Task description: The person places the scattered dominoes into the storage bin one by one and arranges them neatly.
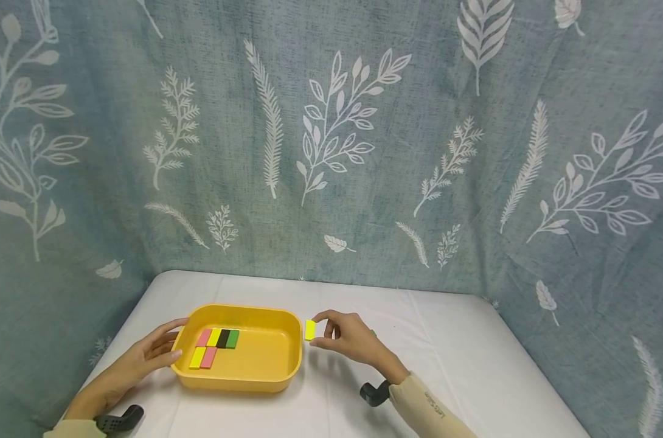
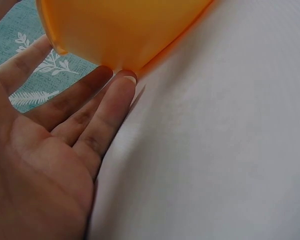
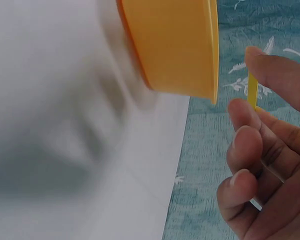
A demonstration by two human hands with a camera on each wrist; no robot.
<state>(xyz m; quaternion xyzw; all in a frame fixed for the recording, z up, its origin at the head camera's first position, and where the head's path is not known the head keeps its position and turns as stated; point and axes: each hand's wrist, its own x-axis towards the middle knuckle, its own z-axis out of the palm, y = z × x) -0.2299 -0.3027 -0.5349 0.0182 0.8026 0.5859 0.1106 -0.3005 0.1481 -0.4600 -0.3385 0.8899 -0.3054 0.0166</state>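
A yellow plastic tray [image 1: 263, 362] lies on the table with several small flat tiles in its left part. An upper row holds a pink tile [image 1: 204, 337], a yellow, a black tile [image 1: 223, 338] and a green tile [image 1: 232, 339]. Below it sit a yellow tile [image 1: 197, 358] and a pink one. My left hand [image 1: 145, 353] rests spread against the tray's left end, and its fingertips touch the outer wall in the left wrist view. Just beyond the right rim, my right hand [image 1: 345, 334] pinches another yellow tile [image 1: 309, 330] between thumb and index finger, raised above the table.
A white cloth [image 1: 446, 377] covers the table. Part of a green piece [image 1: 373, 333] shows behind my right hand. Leaf-patterned curtains [image 1: 288, 237] enclose the back and both sides. Black wrist-camera mounts [image 1: 375, 394] stick out by both wrists.
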